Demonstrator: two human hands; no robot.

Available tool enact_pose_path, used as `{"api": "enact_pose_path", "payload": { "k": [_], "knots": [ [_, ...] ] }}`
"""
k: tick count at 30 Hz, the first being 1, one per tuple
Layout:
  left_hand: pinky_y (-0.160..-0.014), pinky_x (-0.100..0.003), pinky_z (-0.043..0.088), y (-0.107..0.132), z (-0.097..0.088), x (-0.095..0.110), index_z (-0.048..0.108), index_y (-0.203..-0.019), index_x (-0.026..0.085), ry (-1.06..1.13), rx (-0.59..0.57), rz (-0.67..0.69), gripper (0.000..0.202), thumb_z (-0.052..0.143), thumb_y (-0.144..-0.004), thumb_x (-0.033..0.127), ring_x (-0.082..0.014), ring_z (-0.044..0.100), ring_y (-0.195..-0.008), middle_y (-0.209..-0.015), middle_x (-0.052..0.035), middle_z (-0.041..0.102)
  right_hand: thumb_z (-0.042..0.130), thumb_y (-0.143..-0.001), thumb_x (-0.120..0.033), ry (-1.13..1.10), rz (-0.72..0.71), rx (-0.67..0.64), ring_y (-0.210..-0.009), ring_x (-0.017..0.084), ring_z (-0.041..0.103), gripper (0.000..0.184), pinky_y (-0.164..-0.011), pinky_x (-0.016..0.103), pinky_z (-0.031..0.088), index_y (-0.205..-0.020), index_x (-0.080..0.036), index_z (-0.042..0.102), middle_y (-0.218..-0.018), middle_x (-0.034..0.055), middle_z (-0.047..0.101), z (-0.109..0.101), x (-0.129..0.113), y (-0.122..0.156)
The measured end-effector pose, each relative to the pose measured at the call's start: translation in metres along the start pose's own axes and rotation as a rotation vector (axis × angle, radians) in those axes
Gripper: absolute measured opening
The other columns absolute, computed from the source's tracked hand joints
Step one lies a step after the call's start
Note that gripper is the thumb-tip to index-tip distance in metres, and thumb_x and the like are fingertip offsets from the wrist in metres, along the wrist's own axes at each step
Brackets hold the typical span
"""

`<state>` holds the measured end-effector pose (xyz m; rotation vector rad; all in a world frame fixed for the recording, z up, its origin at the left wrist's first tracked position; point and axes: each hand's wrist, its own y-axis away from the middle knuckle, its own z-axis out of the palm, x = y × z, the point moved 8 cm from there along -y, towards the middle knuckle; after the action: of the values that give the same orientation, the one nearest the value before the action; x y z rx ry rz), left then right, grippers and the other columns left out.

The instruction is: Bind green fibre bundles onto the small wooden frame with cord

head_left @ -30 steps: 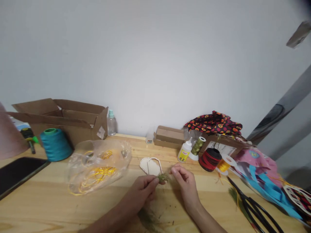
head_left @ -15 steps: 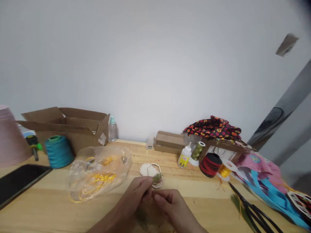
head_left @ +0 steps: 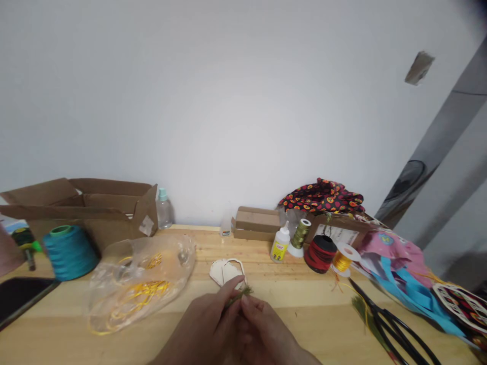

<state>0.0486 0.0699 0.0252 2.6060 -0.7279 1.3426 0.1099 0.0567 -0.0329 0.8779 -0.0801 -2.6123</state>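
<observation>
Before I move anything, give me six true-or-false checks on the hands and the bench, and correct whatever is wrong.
1. The left hand and right hand meet at the green tuft. True.
2. The glue bottle lies on its side. False: it stands upright.
3. The pale cutout lies just beyond the hands. True.
4. The scissors lie to the left of the plastic bag. False: they lie well to its right.
5. The yellow spool is to the right of the red-and-black spool. True.
6. The left box has its flaps closed. False: they stand open.
</observation>
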Motion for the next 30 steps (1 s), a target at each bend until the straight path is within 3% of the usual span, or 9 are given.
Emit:
{"api": "enact_pose_path", "payload": {
  "k": [4, 10, 16, 19, 24, 28, 30],
  "knots": [
    [-0.067, -0.023, 0.039, 0.001, 0.0, 0.0, 0.038, -0.12, 0.023, 0.054, -0.009, 0.014, 0.041, 0.039, -0.08, 0.03, -0.0183, 0.059, -0.076, -0.086, -0.003, 0.066, 0.074, -0.055, -0.03, 0.021, -0.02, -0.002, -0.04, 0.003, 0.037, 0.031, -0.04, 0.015, 0.023, -0.075, -0.009, 0.066, -0.048, -0.0033, 0.047, 0.0, -0.001, -0.001],
    [-0.05, -0.023, 0.033, 0.006, 0.0, 0.0, 0.032, -0.125, 0.019, 0.057, -0.025, -0.005, 0.047, 0.038, -0.08, 0.031, -0.0144, 0.049, -0.052, -0.057, 0.0025, 0.056, 0.073, -0.056, -0.03, 0.073, -0.104, 0.124, -0.042, 0.003, 0.033, 0.028, -0.041, 0.016, 0.021, -0.075, -0.011, 0.066, -0.048, -0.005, 0.043, -0.013, -0.012, 0.0],
    [-0.045, -0.02, 0.026, 0.002, 0.005, -0.01, 0.03, -0.126, 0.017, 0.333, -0.038, -0.037, 0.054, 0.043, -0.078, 0.04, -0.0086, 0.035, -0.047, -0.052, 0.0079, 0.039, 0.067, -0.063, -0.034, 0.394, -0.264, 0.143, -0.04, 0.002, 0.024, 0.025, -0.039, 0.017, 0.014, -0.063, -0.009, 0.064, -0.042, -0.0078, 0.034, -0.015, -0.036, 0.001],
    [-0.039, -0.019, 0.018, -0.003, 0.013, -0.016, 0.033, -0.122, 0.013, 0.536, -0.122, -0.137, 0.059, 0.039, -0.076, 0.049, -0.0065, 0.026, -0.04, -0.046, 0.0098, 0.035, 0.065, -0.064, -0.038, 0.621, -0.316, 0.172, -0.035, 0.003, 0.023, 0.031, -0.037, 0.019, 0.013, -0.051, -0.01, 0.059, -0.036, -0.0084, 0.033, -0.016, -0.047, 0.0],
    [-0.035, -0.018, 0.01, 0.011, 0.03, -0.012, 0.054, -0.093, 0.013, 0.843, -0.386, -0.285, 0.047, 0.048, -0.069, 0.053, -0.0023, 0.015, -0.035, -0.049, 0.008, 0.039, 0.067, -0.058, -0.043, 0.774, -0.343, 0.183, -0.031, 0.003, 0.024, 0.035, -0.036, 0.02, 0.012, -0.047, -0.012, 0.056, -0.031, -0.0082, 0.036, -0.012, -0.068, 0.004],
    [-0.037, -0.017, 0.019, 0.044, 0.027, -0.011, 0.06, -0.087, 0.015, 0.847, -0.517, -0.35, 0.039, 0.055, -0.067, 0.048, -0.0043, 0.028, -0.037, -0.051, 0.0036, 0.049, 0.068, -0.056, -0.043, 0.855, -0.324, 0.128, -0.032, 0.003, 0.027, 0.034, -0.036, 0.02, 0.014, -0.048, -0.012, 0.059, -0.034, -0.0064, 0.042, 0.012, -0.084, 0.021],
    [-0.038, -0.019, 0.027, 0.05, 0.012, -0.011, 0.065, -0.078, 0.017, 0.668, -0.458, -0.284, 0.03, 0.059, -0.064, 0.044, -0.0079, 0.038, -0.04, -0.051, 0.0018, 0.053, 0.069, -0.055, -0.04, 0.916, -0.298, 0.051, -0.035, 0.004, 0.032, 0.03, -0.038, 0.02, 0.018, -0.049, -0.012, 0.061, -0.039, -0.0043, 0.047, 0.028, -0.084, 0.029]
  ]
}}
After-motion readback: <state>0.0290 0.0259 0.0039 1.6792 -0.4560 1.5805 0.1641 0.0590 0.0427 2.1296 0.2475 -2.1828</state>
